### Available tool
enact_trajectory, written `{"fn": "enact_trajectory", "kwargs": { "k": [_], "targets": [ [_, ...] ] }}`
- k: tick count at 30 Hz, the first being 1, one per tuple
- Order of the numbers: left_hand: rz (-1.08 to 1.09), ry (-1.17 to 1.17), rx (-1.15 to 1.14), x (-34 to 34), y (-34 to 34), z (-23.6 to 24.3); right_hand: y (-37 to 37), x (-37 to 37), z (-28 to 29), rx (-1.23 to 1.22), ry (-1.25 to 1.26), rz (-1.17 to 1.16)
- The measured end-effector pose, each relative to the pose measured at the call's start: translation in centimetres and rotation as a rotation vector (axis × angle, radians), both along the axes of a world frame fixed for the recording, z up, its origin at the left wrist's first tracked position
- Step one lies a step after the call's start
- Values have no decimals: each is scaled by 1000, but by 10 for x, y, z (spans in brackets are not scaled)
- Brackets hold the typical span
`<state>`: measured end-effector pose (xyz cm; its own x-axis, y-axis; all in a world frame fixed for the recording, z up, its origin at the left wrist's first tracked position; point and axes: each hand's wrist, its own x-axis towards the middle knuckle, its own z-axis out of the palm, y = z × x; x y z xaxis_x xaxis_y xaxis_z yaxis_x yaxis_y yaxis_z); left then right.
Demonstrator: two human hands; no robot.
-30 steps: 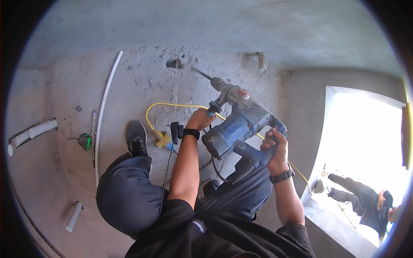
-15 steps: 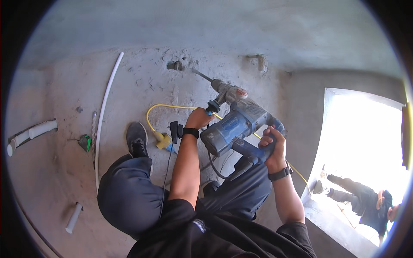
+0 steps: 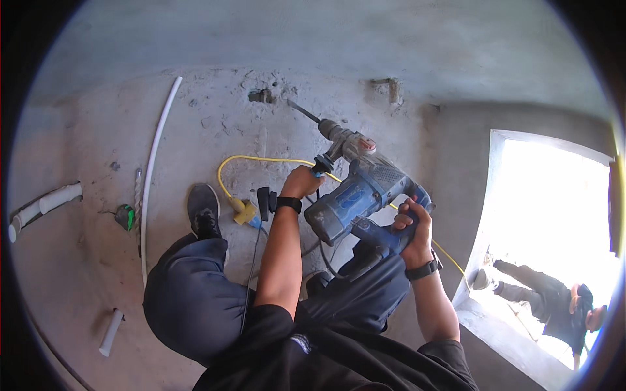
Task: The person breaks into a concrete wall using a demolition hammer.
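A blue and grey rotary hammer (image 3: 349, 199) is held across my front, its chisel bit (image 3: 304, 111) pointing up and left at the rough base of the wall. Just left of the bit's tip is a chipped hole (image 3: 263, 96); tip and hole look apart. My left hand (image 3: 301, 182) is closed round the side handle, below the tool's front end. Round the rear grip my right hand (image 3: 415, 228) is wrapped, with its fingers at the trigger side. The body of the tool rests close above my right thigh.
A yellow cord (image 3: 261, 158) loops to a yellow and blue plug connector (image 3: 245, 214) beside my left shoe (image 3: 204, 207). Further left lie a white pipe (image 3: 155, 163), a long drill bit (image 3: 137, 195) and a green-black tape measure (image 3: 124, 217). Pipe stubs (image 3: 49, 201) protrude. Beyond the right opening is another person (image 3: 554, 300).
The view has shifted slightly, so the floor things sit a little further left. Both hands keep their hold on the rotary hammer, and its bit stays near the hole.
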<state>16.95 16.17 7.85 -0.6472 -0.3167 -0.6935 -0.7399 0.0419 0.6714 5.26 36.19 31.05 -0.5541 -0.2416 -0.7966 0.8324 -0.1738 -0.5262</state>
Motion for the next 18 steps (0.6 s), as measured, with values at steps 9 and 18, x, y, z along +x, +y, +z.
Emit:
{"fn": "enact_trajectory", "kwargs": {
  "k": [9,18],
  "targets": [
    [-17,3,-48,-2,2,5,10,-3,-9,-74,-75,-35],
    [-10,-42,-130,5,9,-4,11,5,-21,25,-64,-39]
  ]
}}
